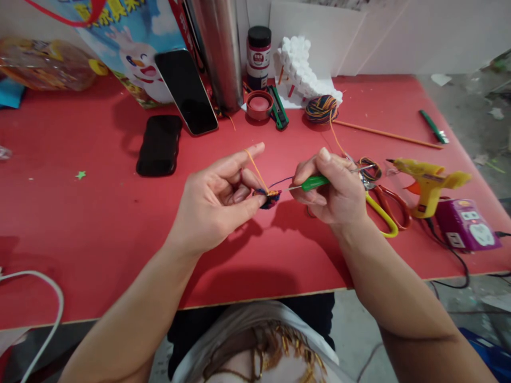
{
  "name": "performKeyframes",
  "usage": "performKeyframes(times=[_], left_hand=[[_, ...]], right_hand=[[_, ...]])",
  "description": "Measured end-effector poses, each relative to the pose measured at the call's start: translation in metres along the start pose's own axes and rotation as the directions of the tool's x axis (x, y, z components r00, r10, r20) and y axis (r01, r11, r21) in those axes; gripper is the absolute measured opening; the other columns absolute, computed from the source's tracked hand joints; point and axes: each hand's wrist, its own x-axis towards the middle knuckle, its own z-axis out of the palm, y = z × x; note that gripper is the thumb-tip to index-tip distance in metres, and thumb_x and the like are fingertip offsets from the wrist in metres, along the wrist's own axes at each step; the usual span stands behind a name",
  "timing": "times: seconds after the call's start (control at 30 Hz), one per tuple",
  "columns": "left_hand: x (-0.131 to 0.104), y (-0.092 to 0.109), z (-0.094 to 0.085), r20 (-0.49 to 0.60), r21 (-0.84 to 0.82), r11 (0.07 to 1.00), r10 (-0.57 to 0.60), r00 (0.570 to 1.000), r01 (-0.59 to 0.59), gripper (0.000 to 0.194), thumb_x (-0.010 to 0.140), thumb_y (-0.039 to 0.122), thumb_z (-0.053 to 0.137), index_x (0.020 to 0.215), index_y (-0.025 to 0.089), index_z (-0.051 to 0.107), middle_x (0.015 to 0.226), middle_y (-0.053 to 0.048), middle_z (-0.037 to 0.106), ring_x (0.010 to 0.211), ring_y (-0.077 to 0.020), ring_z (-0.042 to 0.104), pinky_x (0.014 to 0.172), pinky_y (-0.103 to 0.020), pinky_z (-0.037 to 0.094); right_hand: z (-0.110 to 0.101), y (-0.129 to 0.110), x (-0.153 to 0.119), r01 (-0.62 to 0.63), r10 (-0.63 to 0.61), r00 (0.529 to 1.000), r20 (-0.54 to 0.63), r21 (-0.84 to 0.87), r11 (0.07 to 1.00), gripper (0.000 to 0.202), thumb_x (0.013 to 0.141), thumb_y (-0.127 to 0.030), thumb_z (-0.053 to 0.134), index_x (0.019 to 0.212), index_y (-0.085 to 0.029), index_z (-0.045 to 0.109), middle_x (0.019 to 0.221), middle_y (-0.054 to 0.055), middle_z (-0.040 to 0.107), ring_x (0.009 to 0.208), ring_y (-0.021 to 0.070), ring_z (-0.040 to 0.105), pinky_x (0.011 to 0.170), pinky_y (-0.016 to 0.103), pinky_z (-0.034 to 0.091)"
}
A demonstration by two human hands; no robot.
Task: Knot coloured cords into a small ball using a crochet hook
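My left hand (217, 199) pinches a small dark blue and orange crocheted piece (272, 199) between thumb and fingers, its index finger stretched out with orange yarn looped over it. In my right hand (333, 186) is a crochet hook with a green handle (315, 183); its thin metal tip points left and reaches close to the piece. Whether the tip is inside a stitch is too small to tell. A multicoloured yarn ball (321, 109) lies beyond my right hand, with an orange strand running down from it.
Right of my right hand lie scissors (393, 205), a yellow glue gun (429, 183) and a purple box (467, 224). Two phones (159, 145), a metal flask (219, 53), a jar (258, 58), a green cutter (278, 109) and a wooden stick (389, 133) are farther back on the red table (131, 229).
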Motion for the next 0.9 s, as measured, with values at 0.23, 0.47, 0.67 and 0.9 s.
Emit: performKeyframes(times=[0.23,0.47,0.67,0.9], left_hand=[[-0.002,0.001,-0.001,0.039,0.028,0.999,-0.03,0.999,0.029,0.062,0.071,0.005,0.087,0.13,0.024,0.082,0.081,0.0,0.068,0.064,-0.0105,0.054,0.057,-0.025,0.05],[-0.001,0.0,-0.002,0.024,0.014,0.999,-0.044,0.999,0.044,0.062,0.071,0.005,0.088,0.131,0.02,0.081,0.083,-0.002,0.068,0.067,-0.0116,0.058,0.063,-0.028,0.054],[-0.001,-0.002,-0.002,0.02,0.07,0.997,-0.037,0.999,0.036,0.064,0.072,0.006,0.087,0.133,0.023,0.08,0.083,0.0,0.069,0.068,-0.0103,0.058,0.062,-0.024,0.052],[0.0,-0.002,-0.001,-0.009,0.069,0.997,-0.044,0.999,0.045,0.063,0.071,0.005,0.088,0.131,0.02,0.08,0.081,0.0,0.072,0.069,-0.0116,0.062,0.065,-0.026,0.054]], right_hand=[[-0.008,-0.013,-0.004,0.02,-0.02,1.0,0.003,-0.199,0.98,0.057,0.094,-0.068,0.071,0.068,-0.018,0.079,0.046,-0.002,0.055,0.035,0.006,0.033,0.035,0.026,0.011],[-0.007,-0.014,-0.005,0.045,-0.056,0.998,-0.036,-0.257,0.965,0.059,0.092,-0.073,0.07,0.068,-0.02,0.079,0.047,-0.001,0.055,0.036,0.0077,0.04,0.034,0.026,0.015],[-0.004,-0.013,-0.006,0.064,-0.08,0.995,-0.053,-0.251,0.966,0.055,0.091,-0.069,0.074,0.068,-0.019,0.08,0.051,0.0,0.06,0.037,0.0065,0.043,0.033,0.024,0.017],[-0.003,-0.013,-0.007,0.078,-0.11,0.989,-0.098,-0.282,0.956,0.048,0.092,-0.063,0.077,0.07,-0.021,0.083,0.057,0.002,0.067,0.039,0.0071,0.048,0.033,0.022,0.027]])
